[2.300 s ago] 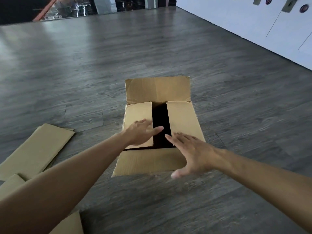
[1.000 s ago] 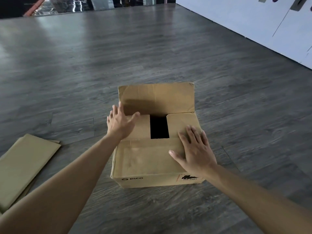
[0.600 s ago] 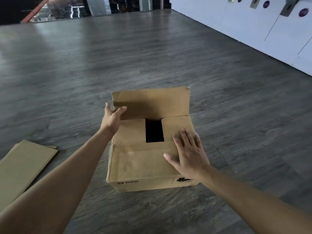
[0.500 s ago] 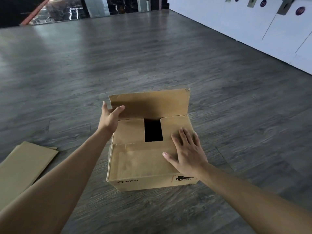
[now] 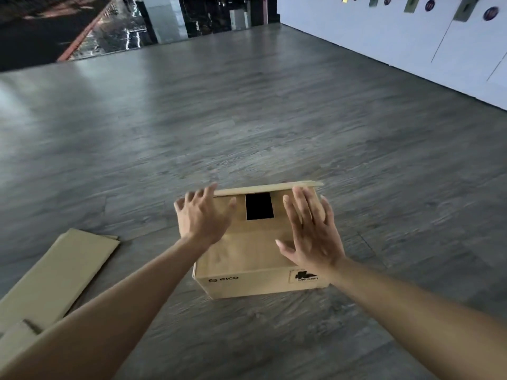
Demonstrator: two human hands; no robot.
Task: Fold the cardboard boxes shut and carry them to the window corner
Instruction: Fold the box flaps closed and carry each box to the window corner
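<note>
Single head view, looking forward-down, close over floor point(image 5: 247, 119).

Lighting dim and cool overall. A pale sheen lies across the grey plank floor point(image 5: 192, 111) at far left, consistent with light entering from the glazed area point(image 5: 115, 34) at the top. The white wall point(image 5: 384, 42) on the right is the brightest surface. Shadows soft. Motion blur smears both hands and the floor grain. Wide-angle distortion bends lines near the edges.
</note>
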